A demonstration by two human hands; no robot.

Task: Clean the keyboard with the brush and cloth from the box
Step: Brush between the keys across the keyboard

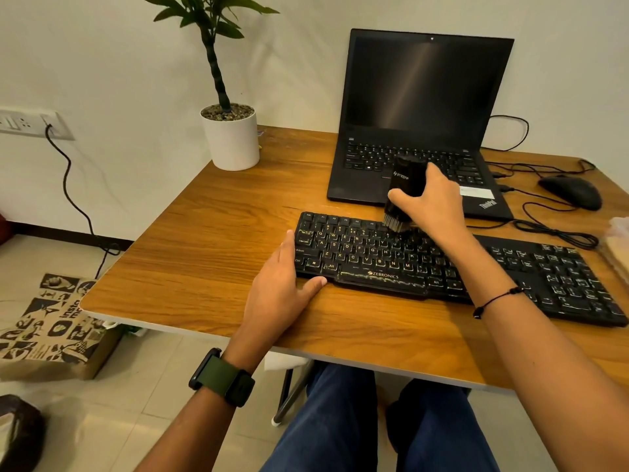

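The person's knees in blue trousers (340, 420) are nearest, under the near edge of the wooden table (204, 240). The left hand (286, 284) lies flat with straight fingers against the left end of the black keyboard (442, 267), its thumb at the near edge, to steady it. The right hand (435, 199) grips the black brush (401, 195) upright, and the bristles touch the far key rows near the middle. The cloth and the box cannot be identified here. A risk is that hard strokes pull a keycap loose, or that dust is swept toward the open laptop (418, 131) just behind. The mouse (571, 192) is far right.
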